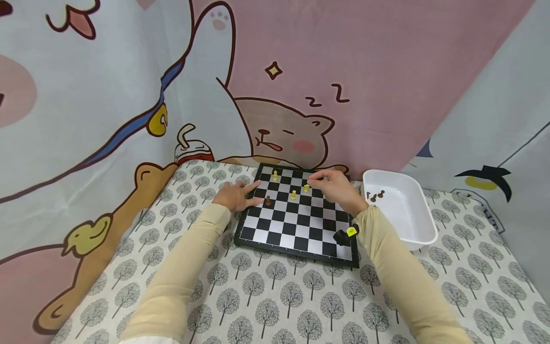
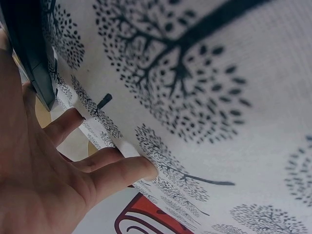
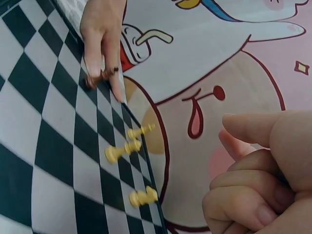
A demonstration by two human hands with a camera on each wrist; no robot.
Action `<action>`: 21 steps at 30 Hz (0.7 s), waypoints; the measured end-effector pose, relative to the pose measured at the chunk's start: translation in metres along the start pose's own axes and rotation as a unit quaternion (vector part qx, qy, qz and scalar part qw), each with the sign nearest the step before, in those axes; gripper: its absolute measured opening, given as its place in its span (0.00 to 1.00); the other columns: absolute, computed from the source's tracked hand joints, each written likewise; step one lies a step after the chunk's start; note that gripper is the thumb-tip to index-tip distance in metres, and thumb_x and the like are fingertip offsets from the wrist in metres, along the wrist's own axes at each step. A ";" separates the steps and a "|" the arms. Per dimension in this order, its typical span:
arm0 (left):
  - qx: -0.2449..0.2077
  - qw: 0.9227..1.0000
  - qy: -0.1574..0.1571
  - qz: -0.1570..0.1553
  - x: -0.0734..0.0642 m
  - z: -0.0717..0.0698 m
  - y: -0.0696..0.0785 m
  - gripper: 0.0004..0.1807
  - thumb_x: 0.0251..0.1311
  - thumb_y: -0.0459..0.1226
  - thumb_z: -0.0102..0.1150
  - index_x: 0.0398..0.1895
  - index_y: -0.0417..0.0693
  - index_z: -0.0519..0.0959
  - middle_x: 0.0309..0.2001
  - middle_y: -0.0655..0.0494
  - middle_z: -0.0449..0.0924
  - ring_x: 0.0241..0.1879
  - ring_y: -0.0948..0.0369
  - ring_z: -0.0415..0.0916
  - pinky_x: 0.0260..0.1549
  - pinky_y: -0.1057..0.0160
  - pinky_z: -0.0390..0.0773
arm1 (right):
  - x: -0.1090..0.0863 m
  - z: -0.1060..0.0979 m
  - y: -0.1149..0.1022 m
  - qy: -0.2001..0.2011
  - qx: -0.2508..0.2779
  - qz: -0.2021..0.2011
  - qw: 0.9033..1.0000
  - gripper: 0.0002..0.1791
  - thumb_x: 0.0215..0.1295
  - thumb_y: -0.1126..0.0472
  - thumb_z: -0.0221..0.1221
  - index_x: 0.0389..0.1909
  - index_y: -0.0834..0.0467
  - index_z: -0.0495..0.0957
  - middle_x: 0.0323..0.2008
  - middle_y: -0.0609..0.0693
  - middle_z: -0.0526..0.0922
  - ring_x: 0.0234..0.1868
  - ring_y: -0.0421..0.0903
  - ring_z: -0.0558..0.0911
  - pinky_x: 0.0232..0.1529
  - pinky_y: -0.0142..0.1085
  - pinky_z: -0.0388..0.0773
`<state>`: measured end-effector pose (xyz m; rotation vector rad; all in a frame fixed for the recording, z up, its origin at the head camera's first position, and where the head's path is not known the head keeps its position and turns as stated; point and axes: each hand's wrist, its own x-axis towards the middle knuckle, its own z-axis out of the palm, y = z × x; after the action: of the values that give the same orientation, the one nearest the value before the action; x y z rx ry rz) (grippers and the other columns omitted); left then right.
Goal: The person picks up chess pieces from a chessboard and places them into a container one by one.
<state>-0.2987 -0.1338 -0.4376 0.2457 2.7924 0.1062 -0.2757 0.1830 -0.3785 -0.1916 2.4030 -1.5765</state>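
Note:
A black-and-white chessboard [image 1: 296, 229] lies on the cloth in the head view. My left hand [image 1: 234, 196] rests at its left edge with fingers spread, near a brown chess piece [image 1: 268, 200]. In the left wrist view the left hand's fingers [image 2: 122, 173] touch the patterned cloth. My right hand [image 1: 337, 188] hovers over the far right part of the board, just above a yellow knight [image 1: 306, 188]. Its fingers are curled, with nothing visible between thumb and index finger [image 3: 234, 146]. Two more yellow pieces stand on the board, a nearer one [image 1: 294, 195] and a farther one [image 1: 275, 175].
A white tub [image 1: 408, 210] stands right of the board, with several brown chess pieces [image 1: 374, 198] inside. A black device with a yellow label [image 1: 352, 231] sits at the right wrist. A printed fabric backdrop [image 1: 365, 62] rises behind the tree-patterned cloth [image 1: 292, 296].

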 end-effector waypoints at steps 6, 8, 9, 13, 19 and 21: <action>-0.005 1.000 0.002 -0.001 0.000 0.000 -0.001 0.45 0.63 0.77 0.32 0.81 0.84 0.37 0.84 0.52 0.45 0.79 0.31 0.45 0.66 0.29 0.70 | 0.004 0.018 -0.003 0.000 -0.008 -0.001 1.000 0.15 0.72 0.49 0.62 0.54 0.49 0.82 0.20 0.37 0.73 0.11 0.38 0.56 0.17 0.31 0.59; -0.004 1.000 0.002 0.001 0.000 0.000 -0.001 0.45 0.63 0.77 0.32 0.81 0.83 0.37 0.84 0.52 0.45 0.79 0.31 0.45 0.66 0.29 0.70 | 0.005 0.024 -0.002 -0.005 -0.008 -0.003 1.000 0.15 0.72 0.50 0.62 0.54 0.49 0.83 0.25 0.38 0.76 0.12 0.38 0.56 0.17 0.32 0.60; -0.004 1.000 0.002 0.001 0.001 0.000 -0.001 0.45 0.63 0.77 0.32 0.81 0.83 0.37 0.84 0.52 0.45 0.79 0.31 0.45 0.66 0.29 0.69 | 0.006 0.027 -0.002 -0.006 -0.009 -0.004 1.000 0.14 0.72 0.50 0.62 0.54 0.49 0.83 0.29 0.38 0.79 0.12 0.38 0.58 0.18 0.32 0.61; -0.005 1.000 -0.002 0.000 0.001 0.000 -0.001 0.44 0.64 0.77 0.32 0.81 0.84 0.36 0.84 0.52 0.44 0.79 0.31 0.44 0.67 0.28 0.67 | 0.010 0.038 -0.002 -0.015 -0.019 -0.008 1.000 0.15 0.71 0.48 0.63 0.53 0.48 0.83 0.23 0.40 0.75 0.13 0.38 0.60 0.18 0.32 0.62; -0.002 1.000 -0.008 -0.007 0.004 0.000 -0.002 0.44 0.64 0.77 0.32 0.80 0.85 0.36 0.84 0.52 0.44 0.80 0.32 0.43 0.68 0.30 0.67 | 0.013 0.053 -0.004 -0.018 -0.037 -0.007 0.999 0.14 0.70 0.46 0.64 0.52 0.45 0.83 0.27 0.44 0.78 0.17 0.40 0.63 0.23 0.32 0.67; -0.001 1.000 -0.010 -0.007 0.005 0.000 -0.002 0.44 0.64 0.77 0.32 0.80 0.85 0.36 0.84 0.52 0.44 0.80 0.32 0.43 0.69 0.30 0.66 | 0.012 0.057 -0.006 -0.018 -0.046 -0.012 0.999 0.16 0.70 0.46 0.63 0.53 0.46 0.83 0.40 0.47 0.83 0.25 0.45 0.72 0.31 0.35 0.72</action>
<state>-0.3032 -0.1346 -0.4397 0.2241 2.7729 0.1031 -0.2709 0.1274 -0.3968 -0.2658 2.4559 -1.4592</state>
